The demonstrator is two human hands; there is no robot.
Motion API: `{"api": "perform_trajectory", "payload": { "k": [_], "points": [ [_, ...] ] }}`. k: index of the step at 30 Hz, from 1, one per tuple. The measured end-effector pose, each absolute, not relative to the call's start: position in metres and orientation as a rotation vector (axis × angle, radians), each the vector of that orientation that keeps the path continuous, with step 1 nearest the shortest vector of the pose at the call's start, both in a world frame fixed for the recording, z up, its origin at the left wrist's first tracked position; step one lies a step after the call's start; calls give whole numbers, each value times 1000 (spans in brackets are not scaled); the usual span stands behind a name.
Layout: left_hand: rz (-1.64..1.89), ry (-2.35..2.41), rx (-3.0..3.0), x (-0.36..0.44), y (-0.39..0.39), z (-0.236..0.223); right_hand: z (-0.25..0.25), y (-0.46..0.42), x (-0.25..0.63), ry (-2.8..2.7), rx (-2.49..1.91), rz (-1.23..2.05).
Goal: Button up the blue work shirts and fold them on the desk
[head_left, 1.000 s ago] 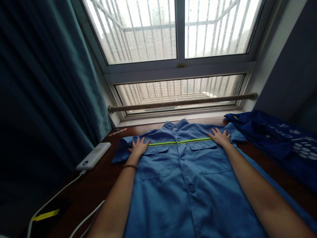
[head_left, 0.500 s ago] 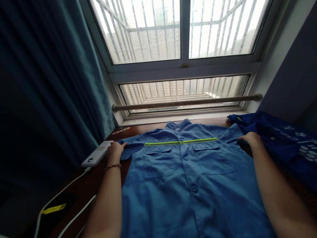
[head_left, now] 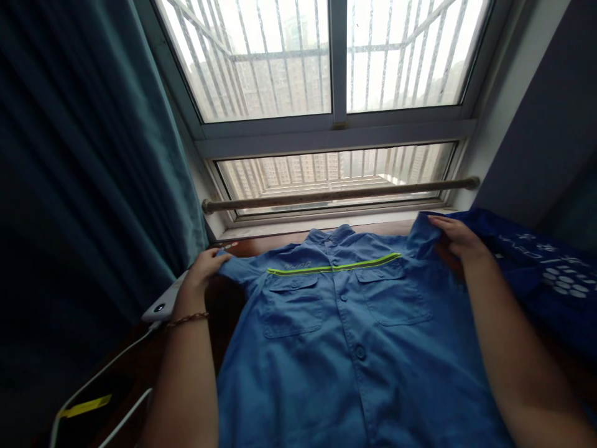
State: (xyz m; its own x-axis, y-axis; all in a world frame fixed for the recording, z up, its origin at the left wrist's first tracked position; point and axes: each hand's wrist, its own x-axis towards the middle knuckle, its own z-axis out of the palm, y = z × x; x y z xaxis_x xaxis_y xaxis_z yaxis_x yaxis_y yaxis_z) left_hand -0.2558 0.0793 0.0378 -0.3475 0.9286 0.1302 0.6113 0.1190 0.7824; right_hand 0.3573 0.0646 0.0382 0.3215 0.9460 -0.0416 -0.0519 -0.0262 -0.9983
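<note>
A blue short-sleeved work shirt (head_left: 298,342) lies front side up, its collar towards the window and a yellow-green stripe across the chest. Two flap pockets and a row of buttons show on it. My left hand (head_left: 199,267) pinches the end of the sleeve on the left, stretching it outward. On the other side, my right hand (head_left: 459,235) grips the opposite sleeve by its hem and holds it raised above the surface. The shirt's lower end runs out of view between my forearms.
A white power bank (head_left: 163,302) with a white cable (head_left: 109,373) lies left, partly behind my left arm. Darker blue printed fabric (head_left: 550,267) lies right. Beyond the dark wooden surface (head_left: 252,247) are a rail (head_left: 326,198) and window; a blue curtain (head_left: 153,155) hangs left.
Both hands have lifted the sleeves; the right sleeve rises most and folds upward. My left hand has moved slightly left and up, covering part of the power bank. The view has shifted slightly.
</note>
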Motion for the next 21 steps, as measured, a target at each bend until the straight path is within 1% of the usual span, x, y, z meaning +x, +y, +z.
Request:
{"api": "perform_trajectory", "payload": {
  "k": [2,3,4,6,9,11,13,17,19,21],
  "points": [
    [1146,1695,1489,-234,73,54,52,55,342,-1220,-1214,1327],
    [1142,1515,1468,-223,69,60,57,52,335,-1328,-1190,1420],
    [1133,1355,1445,-211,64,64,59,52,330,-1383,-1228,1424],
    [1073,1121,1419,-190,55,68,58,56,325,-1407,-1455,1217],
    [906,972,1458,-168,51,66,42,70,329,-1530,-1883,853],
    [778,998,1498,-158,56,58,29,78,334,-1739,-2029,756],
    [675,1090,1580,-150,66,45,17,85,334,-1916,-2065,674],
    [486,1286,1979,-130,87,-4,-11,93,305,-2035,-2050,398],
    [407,1479,2177,-121,93,-31,-30,94,282,-2082,-1994,286],
    [341,1784,2260,-116,96,-51,-48,93,265,-2130,-1929,211]
  ]
}}
